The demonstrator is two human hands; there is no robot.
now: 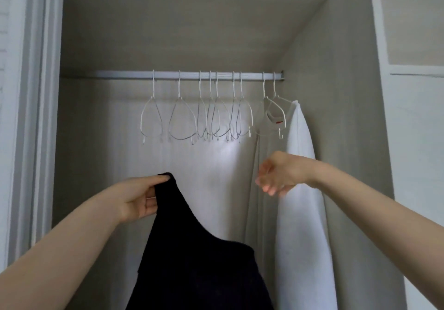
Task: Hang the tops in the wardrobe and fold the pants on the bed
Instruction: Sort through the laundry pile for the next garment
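item: black top (192, 249), one, dark knit, held up in front of the open wardrobe (341, 117), below the rail (192, 75).
holder: left hand (141, 197), thumb and fingers pinched on one top corner of the cloth; the rest hangs down and right, out of view at the bottom edge.
other hand: right hand (276, 175), blurred, fingers loosely spread and holding nothing, raised between the black top and the white garment (300, 189) already hung at the right end of the rail.
stock: empty white hangers (197, 117), several, bunched along the rail, close together.
risks, as judged: single-corner grip may let the top slip or twist, since its weight hangs off one point; reaching into the bunched hangers may snag a neighbour and pull it off the rail; right hand may brush the white garment and drag it from its hanger.
position note: cloth corner sits directly under the left fingertips; right fingers well apart from the top, nearer the hangers above.
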